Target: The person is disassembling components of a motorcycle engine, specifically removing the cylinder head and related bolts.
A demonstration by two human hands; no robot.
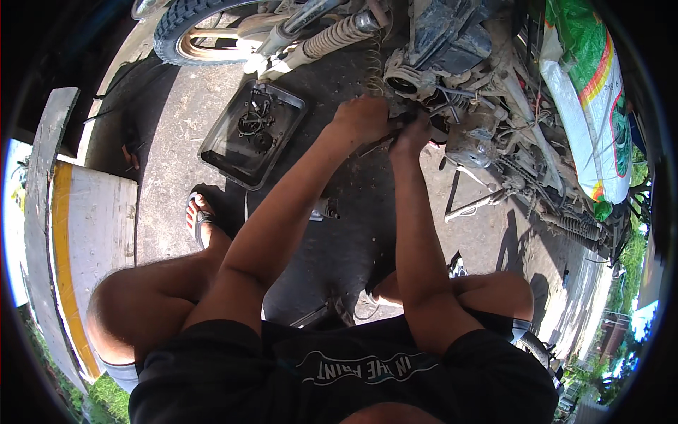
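Both arms reach forward to the front of a partly dismantled motorcycle engine. My left hand is closed in a fist, its back toward me. Close beside it, my right hand has its fingers curled round something dark. A dark, slim piece shows between the two hands, too shaded to name. Just above them lies a round, open metal port on the engine. A thin coiled wire or spring hangs down right by my left knuckles.
Left of my hands, a black tray holds several loose metal parts. The front wheel and fork boot stand at the top. A small metal part lies between my arms. A green-and-white sack hangs at the right.
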